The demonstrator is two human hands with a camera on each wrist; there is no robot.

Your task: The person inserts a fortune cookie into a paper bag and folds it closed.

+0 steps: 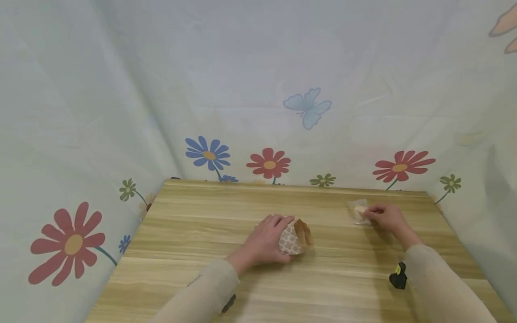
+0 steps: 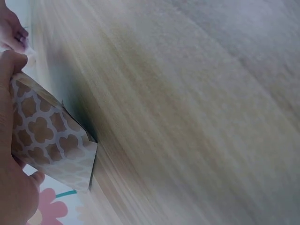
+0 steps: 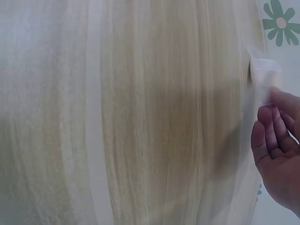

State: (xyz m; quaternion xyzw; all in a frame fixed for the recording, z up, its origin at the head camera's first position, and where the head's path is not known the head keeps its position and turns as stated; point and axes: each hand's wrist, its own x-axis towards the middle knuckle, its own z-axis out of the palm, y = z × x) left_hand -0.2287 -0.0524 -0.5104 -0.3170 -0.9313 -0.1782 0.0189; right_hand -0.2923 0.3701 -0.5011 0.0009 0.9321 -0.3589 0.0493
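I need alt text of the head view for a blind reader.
At a wood-grain table, a person's left hand holds an open brown-and-white patterned paper bag, while the right hand pinches a small translucent packet. Behind hangs a pale flower-printed sheet.

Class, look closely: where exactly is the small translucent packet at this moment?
In the head view, the small translucent packet is pinched in the person's right grip, toward the wooden table's far right, beyond the patterned paper bag.

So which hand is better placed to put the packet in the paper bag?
Probably the right hand: it pinches the packet, while the left hand grips the paper bag, its open mouth facing right.
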